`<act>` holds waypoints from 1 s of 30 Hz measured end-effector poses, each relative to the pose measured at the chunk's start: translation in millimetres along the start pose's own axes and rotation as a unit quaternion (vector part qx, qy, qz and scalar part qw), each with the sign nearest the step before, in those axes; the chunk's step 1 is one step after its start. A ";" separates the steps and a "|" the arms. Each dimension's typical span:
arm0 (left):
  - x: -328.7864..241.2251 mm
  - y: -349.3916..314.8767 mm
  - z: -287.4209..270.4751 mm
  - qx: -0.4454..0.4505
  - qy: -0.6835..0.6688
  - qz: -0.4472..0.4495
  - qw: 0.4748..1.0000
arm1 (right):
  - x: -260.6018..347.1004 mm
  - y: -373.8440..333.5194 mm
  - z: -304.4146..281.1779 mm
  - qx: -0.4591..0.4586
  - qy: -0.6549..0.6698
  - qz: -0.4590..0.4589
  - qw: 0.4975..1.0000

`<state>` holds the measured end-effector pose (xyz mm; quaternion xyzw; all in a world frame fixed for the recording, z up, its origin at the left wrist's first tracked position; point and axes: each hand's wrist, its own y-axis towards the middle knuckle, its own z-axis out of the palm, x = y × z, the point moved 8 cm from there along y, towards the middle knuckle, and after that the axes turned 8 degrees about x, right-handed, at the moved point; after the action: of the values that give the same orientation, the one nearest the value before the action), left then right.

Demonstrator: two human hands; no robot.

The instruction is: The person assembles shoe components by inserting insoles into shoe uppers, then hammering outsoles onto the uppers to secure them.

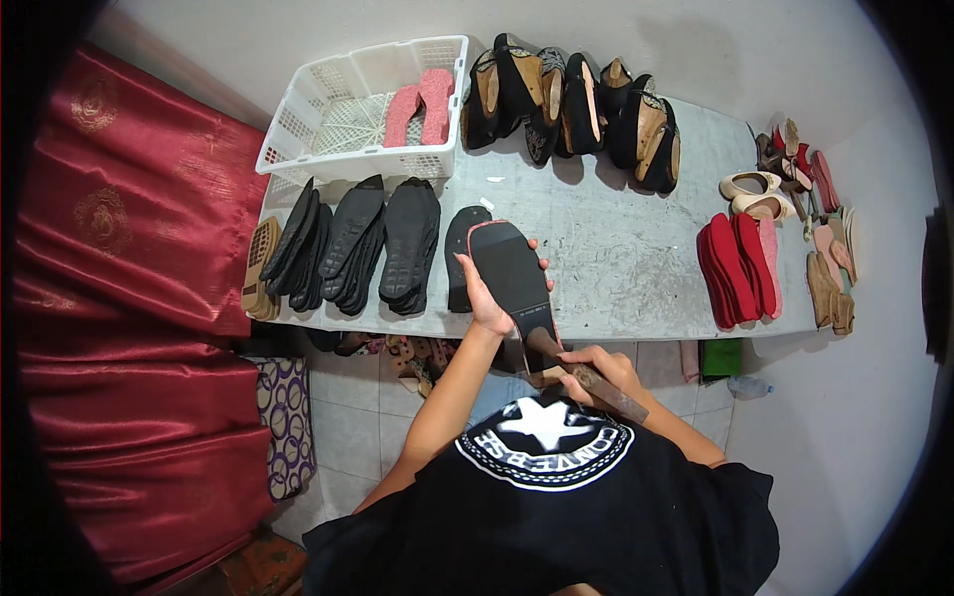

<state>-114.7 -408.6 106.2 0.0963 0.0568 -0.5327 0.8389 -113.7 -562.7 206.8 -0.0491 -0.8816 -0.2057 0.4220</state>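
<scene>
A black shoe sole [505, 266] with a pinkish edge hangs tilted over the table's near edge. My left hand [484, 298] is closed around its sides, the thumb on one edge and the fingertips showing on the other. In my right hand [599, 371] is a long brown tool with a worn, wooden-looking handle [611, 392]. Its other end lies against the heel end of the sole; its exact kind cannot be made out. Behind the held sole, a black sole [459, 238] lies on the table, partly covered.
Stacks of black soles [409, 243] stand at the left of the grey table [626, 258]. Behind them is a white basket [363, 164] with pink pieces. Black shoes [566, 109] line the back. Red soles [735, 268], pale shoes [755, 194] and a wall are at the right.
</scene>
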 end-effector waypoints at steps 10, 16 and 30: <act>-0.8 0.7 0.8 -0.025 0.028 -0.002 0.999 | -6.4 19.2 5.0 0.024 -0.024 0.017 0.999; 0.1 -1.0 4.0 -0.012 0.032 -0.003 0.999 | -13.0 36.5 4.8 0.018 -0.019 0.050 0.998; -6.0 -7.1 2.1 -0.083 0.108 -0.001 0.991 | -4.5 61.0 23.5 0.064 -0.049 0.038 0.996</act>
<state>-123.8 -406.8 108.7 0.0829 0.1910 -0.5132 0.8327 -111.9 -497.3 209.8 -0.0652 -0.9099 -0.1302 0.3885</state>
